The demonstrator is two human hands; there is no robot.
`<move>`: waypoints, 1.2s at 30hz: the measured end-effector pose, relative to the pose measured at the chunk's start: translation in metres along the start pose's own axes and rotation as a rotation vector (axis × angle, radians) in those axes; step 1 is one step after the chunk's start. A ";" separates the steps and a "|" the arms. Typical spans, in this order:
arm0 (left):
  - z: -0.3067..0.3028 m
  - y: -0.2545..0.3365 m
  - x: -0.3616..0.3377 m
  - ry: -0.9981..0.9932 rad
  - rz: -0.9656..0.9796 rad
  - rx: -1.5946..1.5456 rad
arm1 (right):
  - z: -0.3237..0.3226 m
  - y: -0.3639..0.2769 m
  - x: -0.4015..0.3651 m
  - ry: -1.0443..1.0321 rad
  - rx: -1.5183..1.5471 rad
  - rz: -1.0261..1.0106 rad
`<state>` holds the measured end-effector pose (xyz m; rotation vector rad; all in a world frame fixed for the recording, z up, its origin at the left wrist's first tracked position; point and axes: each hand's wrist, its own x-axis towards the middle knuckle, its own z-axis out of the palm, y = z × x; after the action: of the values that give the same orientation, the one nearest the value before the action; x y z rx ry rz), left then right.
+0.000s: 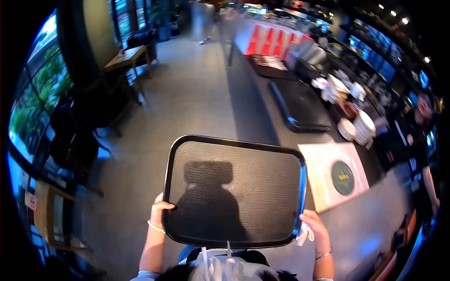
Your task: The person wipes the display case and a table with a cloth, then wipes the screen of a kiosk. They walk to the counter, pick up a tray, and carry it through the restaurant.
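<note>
A black serving tray point(269, 187) with a raised rim is held level in front of my body. Nothing lies on it except a shadow. My left hand point(161, 206) is closed on its left edge, thumb over the rim. On the opposite edge, my right hand point(313, 222) grips the tray near the lower corner. A crumpled white cloth or tissue point(305, 234) hangs beneath the right fingers. The fingers under the tray are hidden.
A counter runs along the right, bearing black trays point(304, 105), stacked white bowls point(363, 127) and a pale mat with a dark round emblem point(343, 177). A person in dark clothes point(405, 140) stands behind it. Tables point(125, 58) and chairs line the windows on the left.
</note>
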<state>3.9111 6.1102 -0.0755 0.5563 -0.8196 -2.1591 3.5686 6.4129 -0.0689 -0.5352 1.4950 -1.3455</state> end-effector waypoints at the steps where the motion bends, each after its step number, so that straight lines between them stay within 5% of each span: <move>1: -0.009 0.029 0.006 0.057 0.010 -0.009 | 0.025 -0.006 0.037 -0.073 -0.076 -0.015; 7: -0.121 0.123 0.089 0.248 0.061 -0.020 | 0.152 -0.043 0.232 -0.321 0.063 0.203; 12: -0.189 0.179 0.225 0.403 -0.005 0.092 | 0.219 -0.095 0.388 -0.277 0.167 0.383; 13: -0.178 0.197 0.252 0.519 -0.049 0.180 | 0.225 -0.110 0.420 -0.281 0.177 0.423; 15: -0.069 0.236 0.291 0.820 0.216 0.317 | 0.244 -0.154 0.453 -0.167 0.265 0.380; 16: -0.094 0.230 0.325 0.817 0.263 0.318 | 0.254 -0.178 0.466 -0.115 0.267 0.350; 17: -0.084 0.231 0.350 0.736 0.349 0.364 | 0.272 -0.210 0.483 -0.095 0.171 0.325; 19: -0.293 0.224 0.434 0.234 0.635 0.551 | 0.296 -0.253 0.510 -0.073 -0.021 0.381; 20: -0.286 0.241 0.468 0.277 0.316 0.243 | 0.276 -0.221 0.539 -0.206 0.125 0.246; 21: -0.277 0.258 0.501 0.394 0.033 -0.105 | 0.291 -0.252 0.531 -0.079 0.114 0.251; 24: -0.198 0.291 0.599 0.176 -0.076 -0.012 | 0.268 -0.193 0.604 -0.121 0.244 0.187; 25: -0.179 0.293 0.629 0.104 -0.112 0.001 | 0.278 -0.233 0.590 -0.012 0.217 0.227; 29: -0.117 0.287 0.735 -0.173 -0.287 0.036 | 0.271 -0.166 0.629 0.214 0.367 0.010; 36: -0.082 0.237 0.877 -0.466 -0.516 -0.058 | 0.325 -0.166 0.633 0.638 0.558 -0.170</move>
<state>3.5280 5.2822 -0.0784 0.2462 -0.9237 -2.8421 3.5574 5.6832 -0.1134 0.1515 1.4738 -2.1013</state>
